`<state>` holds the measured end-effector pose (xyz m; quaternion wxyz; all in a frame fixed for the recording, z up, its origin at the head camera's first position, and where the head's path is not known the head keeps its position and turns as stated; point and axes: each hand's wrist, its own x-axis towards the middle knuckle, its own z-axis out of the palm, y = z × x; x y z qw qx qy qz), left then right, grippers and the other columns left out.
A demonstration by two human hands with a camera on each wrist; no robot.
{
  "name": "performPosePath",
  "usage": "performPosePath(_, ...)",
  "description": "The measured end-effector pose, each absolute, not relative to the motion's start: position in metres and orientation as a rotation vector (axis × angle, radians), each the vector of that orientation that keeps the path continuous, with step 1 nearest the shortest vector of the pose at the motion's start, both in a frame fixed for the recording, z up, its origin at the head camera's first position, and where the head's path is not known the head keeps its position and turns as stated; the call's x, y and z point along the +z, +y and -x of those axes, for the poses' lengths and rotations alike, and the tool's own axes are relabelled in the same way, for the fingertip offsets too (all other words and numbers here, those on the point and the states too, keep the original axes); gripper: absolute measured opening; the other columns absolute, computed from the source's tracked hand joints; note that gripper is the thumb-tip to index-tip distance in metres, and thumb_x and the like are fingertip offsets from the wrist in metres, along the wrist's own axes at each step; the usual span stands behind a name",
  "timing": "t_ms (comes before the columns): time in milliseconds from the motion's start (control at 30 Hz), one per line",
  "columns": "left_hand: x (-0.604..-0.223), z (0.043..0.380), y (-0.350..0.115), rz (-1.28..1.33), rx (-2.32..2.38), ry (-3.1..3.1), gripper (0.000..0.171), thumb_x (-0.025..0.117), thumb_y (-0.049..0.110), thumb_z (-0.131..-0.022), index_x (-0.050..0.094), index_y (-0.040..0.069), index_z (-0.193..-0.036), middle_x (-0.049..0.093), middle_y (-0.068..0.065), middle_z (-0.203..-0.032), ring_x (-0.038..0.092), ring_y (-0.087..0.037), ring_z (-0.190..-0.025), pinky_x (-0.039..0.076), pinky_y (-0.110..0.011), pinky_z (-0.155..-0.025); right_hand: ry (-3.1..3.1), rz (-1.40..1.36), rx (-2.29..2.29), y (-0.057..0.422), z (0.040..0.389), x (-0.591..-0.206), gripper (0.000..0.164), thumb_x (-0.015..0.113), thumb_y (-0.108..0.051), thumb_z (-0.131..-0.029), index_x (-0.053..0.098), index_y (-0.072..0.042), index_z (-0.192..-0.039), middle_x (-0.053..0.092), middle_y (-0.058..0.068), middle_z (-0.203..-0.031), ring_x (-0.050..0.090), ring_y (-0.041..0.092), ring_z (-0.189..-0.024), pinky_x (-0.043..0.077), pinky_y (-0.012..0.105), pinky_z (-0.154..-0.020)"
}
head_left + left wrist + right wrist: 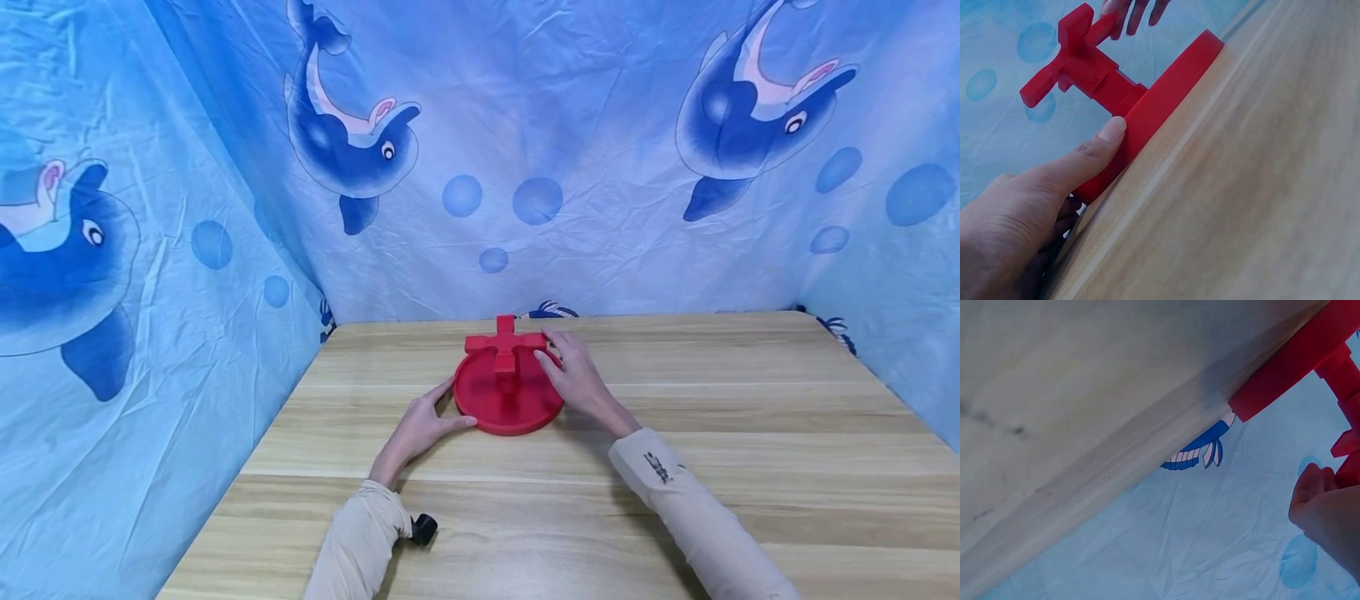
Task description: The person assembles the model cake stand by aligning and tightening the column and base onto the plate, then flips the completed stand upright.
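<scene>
A red stand with a cross-shaped top (pixel 506 342) stands upright on the wooden table. Its post (pixel 1110 87), marked with a small "35", rises from a round, low-rimmed base (pixel 480 404). My left hand (pixel 420 427) grips the base at its left side, with the thumb on the near rim (pixel 1113 128) and the fingers round the far side, partly hidden. At the cross's right arm, my right hand (pixel 579 375) pinches the tip between thumb and fingers. In the right wrist view the right hand (pixel 1329 512) shows beside the red cross, partly cut off by the frame's edge.
The wooden table (pixel 712 392) extends on both sides of the stand. Blue cloth (pixel 600 250) printed with dolphins hangs behind and at both sides. A small black device (pixel 423 529) sits at the left wrist.
</scene>
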<state>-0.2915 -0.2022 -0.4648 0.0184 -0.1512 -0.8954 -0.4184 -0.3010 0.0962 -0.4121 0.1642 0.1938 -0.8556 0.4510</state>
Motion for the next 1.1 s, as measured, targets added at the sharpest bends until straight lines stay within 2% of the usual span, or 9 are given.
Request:
performPosePath(133, -0.465, 0.292, -0.202, 0.463, -1.303, -2.776, 0.097, 0.089, 0.045, -0.082, 0.043, 0.009, -0.159, 0.046, -0.012, -0.158, 0.039, -0.031, -0.147, 0.033, -0.052, -0.118, -2.432, -0.543, 1.29, 0.095, 0.3, -0.413, 0.054, 0.066, -0.012, -0.102, 0.048, 0.001, -0.151, 0.054, 0.021, -0.141, 0.049, 0.037, -0.13, 0.055, 0.053, -0.097)
performPosePath(367, -0.465, 0.292, -0.202, 0.474, -1.311, -2.769, 0.096, 0.089, 0.045, -0.082, 0.043, 0.009, -0.159, 0.046, -0.011, -0.158, 0.039, -0.031, -0.147, 0.034, -0.053, -0.118, -2.42, -0.541, 1.31, 0.097, 0.297, -0.413, 0.047, 0.069, -0.011, -0.1, 0.056, 0.0, -0.145, 0.056, 0.019, -0.136, 0.049, 0.04, -0.127, 0.057, 0.052, -0.093)
performPosePath(667, -0.466, 0.293, -0.203, 0.483, -1.309, -2.764, 0.096, 0.087, 0.048, -0.082, 0.043, 0.01, -0.159, 0.046, -0.013, -0.158, 0.04, -0.033, -0.146, 0.036, -0.055, -0.116, -2.414, -0.53, 1.335, 0.096, 0.293, -0.413, 0.048, 0.074, -0.013, -0.097, 0.06, -0.004, -0.141, 0.058, 0.014, -0.133, 0.05, 0.031, -0.124, 0.059, 0.049, -0.09)
performPosePath(967, -0.466, 0.293, -0.203, 0.479, -1.31, -2.781, 0.097, 0.087, 0.048, -0.082, 0.041, 0.011, -0.16, 0.045, -0.011, -0.158, 0.039, -0.031, -0.146, 0.036, -0.052, -0.117, -2.358, -0.605, 1.286, 0.089, 0.28, -0.414, 0.043, 0.078, -0.011, -0.093, 0.064, 0.001, -0.132, 0.062, 0.015, -0.127, 0.051, 0.032, -0.124, 0.057, 0.05, -0.092)
performPosePath(1100, -0.465, 0.292, -0.202, 0.479, -1.317, -2.778, 0.097, 0.087, 0.047, -0.082, 0.041, 0.011, -0.16, 0.046, -0.01, -0.158, 0.039, -0.031, -0.147, 0.036, -0.051, -0.117, -2.351, -0.598, 1.284, 0.086, 0.276, -0.414, 0.04, 0.076, -0.012, -0.095, 0.064, -0.001, -0.131, 0.062, 0.013, -0.126, 0.053, 0.031, -0.123, 0.059, 0.049, -0.09)
